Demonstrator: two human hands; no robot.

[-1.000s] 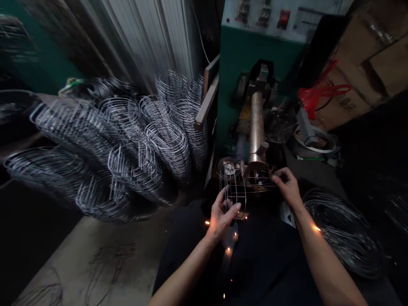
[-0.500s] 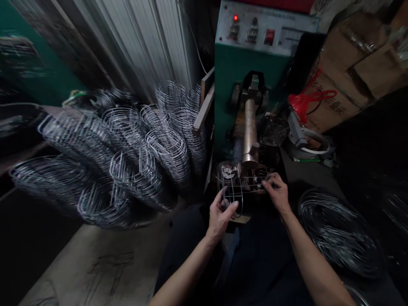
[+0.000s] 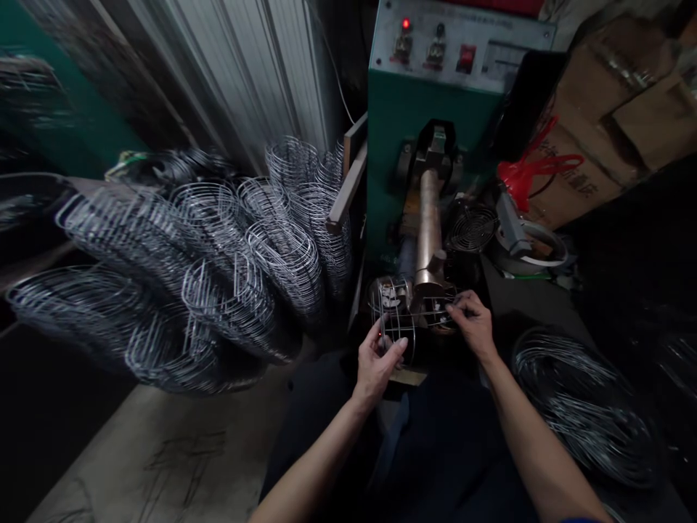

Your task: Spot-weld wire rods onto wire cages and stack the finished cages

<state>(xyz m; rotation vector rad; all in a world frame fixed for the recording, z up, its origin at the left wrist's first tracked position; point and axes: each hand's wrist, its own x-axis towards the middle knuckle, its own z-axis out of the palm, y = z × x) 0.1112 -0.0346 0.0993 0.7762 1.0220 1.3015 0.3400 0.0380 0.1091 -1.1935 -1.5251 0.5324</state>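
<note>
My left hand (image 3: pixel 380 361) is closed on the near left part of a small wire frame (image 3: pixel 396 325), its thumb and fingers pinching the rounded wires. Thin straight wires run from this frame to my right hand (image 3: pixel 471 322), which pinches their right end between thumb and fingers. The frame lies under the tip of a thick metal cylinder (image 3: pixel 429 225) that reaches out and down from a green machine (image 3: pixel 395 116). Whether the cylinder touches the wires I cannot tell in the dim light.
Tall stacks of bent wire loops (image 3: pixel 286 250) stand to the left. Coiled wire rings (image 3: pixel 582 407) lie at the right. Behind them are a white round container (image 3: pixel 544 250), a red plastic bag (image 3: pixel 517 178) and cardboard boxes (image 3: pixel 610 131). A bar (image 3: pixel 348 189) juts out left of the machine.
My view has shifted slightly. Both hands keep their grip on the wire frame and stay in nearly the same place. A tiny red glint now shows by my left fingertips.
</note>
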